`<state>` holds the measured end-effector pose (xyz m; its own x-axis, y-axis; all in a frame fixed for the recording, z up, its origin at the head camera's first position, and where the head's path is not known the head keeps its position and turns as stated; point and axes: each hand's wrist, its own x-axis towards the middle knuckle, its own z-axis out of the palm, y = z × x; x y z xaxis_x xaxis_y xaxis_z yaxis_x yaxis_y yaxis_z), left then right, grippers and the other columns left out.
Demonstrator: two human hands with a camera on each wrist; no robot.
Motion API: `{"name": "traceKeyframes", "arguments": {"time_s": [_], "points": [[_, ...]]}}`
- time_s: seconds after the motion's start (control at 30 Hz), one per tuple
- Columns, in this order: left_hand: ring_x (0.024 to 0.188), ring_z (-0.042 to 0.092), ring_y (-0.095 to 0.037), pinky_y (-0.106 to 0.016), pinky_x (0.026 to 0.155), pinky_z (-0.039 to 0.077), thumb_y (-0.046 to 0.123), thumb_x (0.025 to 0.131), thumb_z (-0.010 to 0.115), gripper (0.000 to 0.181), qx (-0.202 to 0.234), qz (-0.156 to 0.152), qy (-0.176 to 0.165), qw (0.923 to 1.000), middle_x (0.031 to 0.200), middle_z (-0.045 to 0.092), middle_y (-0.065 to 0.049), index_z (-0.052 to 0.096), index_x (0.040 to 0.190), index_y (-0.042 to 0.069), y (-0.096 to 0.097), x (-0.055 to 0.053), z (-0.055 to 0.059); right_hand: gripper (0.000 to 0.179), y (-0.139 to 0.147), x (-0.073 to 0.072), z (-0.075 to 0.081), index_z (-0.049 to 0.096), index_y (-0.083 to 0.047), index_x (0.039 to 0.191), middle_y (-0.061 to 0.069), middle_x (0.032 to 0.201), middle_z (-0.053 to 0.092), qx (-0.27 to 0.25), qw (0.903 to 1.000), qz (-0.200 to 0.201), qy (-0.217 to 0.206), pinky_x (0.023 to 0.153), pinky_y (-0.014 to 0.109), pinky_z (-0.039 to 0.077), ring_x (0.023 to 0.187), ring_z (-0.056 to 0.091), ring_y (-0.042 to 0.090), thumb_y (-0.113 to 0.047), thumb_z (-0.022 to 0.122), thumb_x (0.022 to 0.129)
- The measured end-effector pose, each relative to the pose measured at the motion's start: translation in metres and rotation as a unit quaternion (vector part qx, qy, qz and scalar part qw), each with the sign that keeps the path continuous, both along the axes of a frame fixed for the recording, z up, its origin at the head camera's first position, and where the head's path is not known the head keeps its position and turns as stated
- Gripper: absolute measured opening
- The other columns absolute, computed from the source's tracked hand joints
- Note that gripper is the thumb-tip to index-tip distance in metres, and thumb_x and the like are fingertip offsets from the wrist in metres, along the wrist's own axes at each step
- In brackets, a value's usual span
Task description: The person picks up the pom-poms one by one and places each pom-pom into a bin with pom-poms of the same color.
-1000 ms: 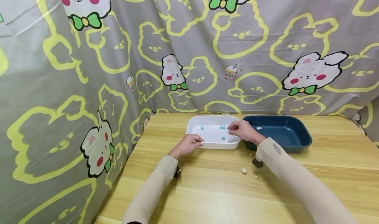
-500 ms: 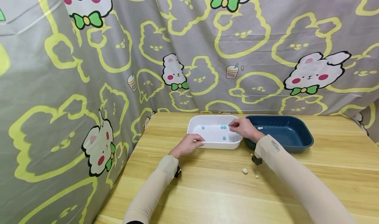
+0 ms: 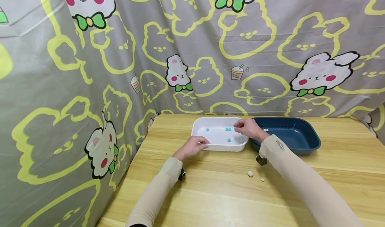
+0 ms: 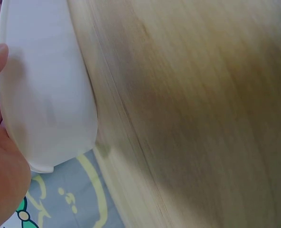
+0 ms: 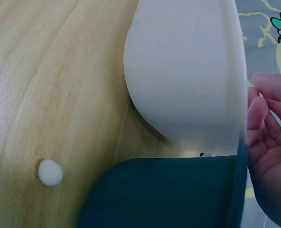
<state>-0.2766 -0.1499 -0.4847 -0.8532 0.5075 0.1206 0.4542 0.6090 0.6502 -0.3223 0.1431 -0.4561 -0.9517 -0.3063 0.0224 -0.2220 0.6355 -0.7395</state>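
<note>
A white plastic basin [image 3: 222, 147] stands on the wooden table, with several small teal balls [image 3: 229, 140] spread over its floor. My left hand [image 3: 192, 147] grips its near rim at the left, thumb on the outer wall [image 4: 50, 90] and fingers over the inside. Above the basin's right end, my right hand [image 3: 249, 127] pinches a small teal ball [image 3: 235, 128] that is mostly covered by the fingertips. In the right wrist view, thumb and fingertips of that hand [image 5: 273, 128] meet beyond the rim, and the ball is hidden there.
A dark blue basin [image 3: 293, 135] stands right beside the white one, with a few white balls [image 3: 266, 130] inside, partly behind my right hand. On the table in front lie a larger white ball [image 3: 250, 174] and a tiny one [image 3: 262, 180]. A patterned curtain [image 3: 210, 53] hangs behind.
The head view has shifted slightly. My right hand has risen a little with the teal ball; my left hand stays on the rim. A tiny white ball near the right wrist has gone from view.
</note>
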Motion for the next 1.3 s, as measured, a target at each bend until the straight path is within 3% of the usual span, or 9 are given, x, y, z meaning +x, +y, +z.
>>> {"name": "traceKeyframes", "arguments": {"time_s": [0.43,0.8,1.03,1.17,1.3], "points": [[0.083,0.058,-0.005,-0.024,0.077,0.048,0.019,0.092,0.064,0.010,0.005,-0.006,-0.002,1.0000,0.088,0.066,0.009,0.073,0.093,0.015,0.001,-0.001,-0.001,0.031,0.003,0.000,0.001,0.063,0.002,0.117,0.009,0.090,0.062,0.002,0.9999,0.007,-0.009,0.069,0.032,0.051,0.080,0.060,0.023,-0.015,0.063,0.092],[0.084,0.058,-0.006,-0.025,0.078,0.047,0.019,0.093,0.062,0.011,-0.025,-0.005,-0.016,0.9995,0.089,0.066,0.009,0.072,0.095,0.015,-0.001,-0.002,0.008,0.027,0.009,0.008,0.012,0.065,0.002,0.115,0.010,0.093,0.063,0.009,0.9995,0.008,0.028,0.068,0.033,0.052,0.080,0.060,0.024,-0.012,0.062,0.092],[0.086,0.059,-0.010,-0.027,0.080,0.047,0.013,0.091,0.064,0.010,-0.048,-0.014,-0.007,0.9987,0.090,0.067,0.004,0.072,0.096,0.010,0.006,0.000,0.018,0.024,0.034,0.033,0.026,0.067,0.002,0.110,0.009,0.094,0.066,0.028,0.9959,0.010,0.086,0.073,0.037,0.051,0.082,0.060,0.021,-0.014,0.061,0.092],[0.094,0.060,-0.012,-0.028,0.085,0.046,0.012,0.089,0.065,0.014,-0.062,-0.025,0.027,0.9974,0.098,0.067,0.001,0.070,0.102,0.009,0.012,0.002,0.021,0.020,0.063,0.050,0.032,0.069,-0.001,0.106,0.007,0.094,0.067,0.054,0.9924,0.006,0.110,0.075,0.040,0.051,0.084,0.060,0.022,-0.014,0.062,0.092],[0.098,0.060,-0.016,-0.030,0.089,0.045,0.011,0.088,0.065,0.019,-0.048,-0.053,0.065,0.9953,0.102,0.067,-0.002,0.069,0.106,0.005,0.026,0.010,0.025,0.020,0.098,0.066,0.031,0.070,-0.002,0.105,0.005,0.096,0.067,0.096,0.9888,0.017,0.113,0.074,0.040,0.051,0.084,0.060,0.020,-0.014,0.062,0.092]]}}
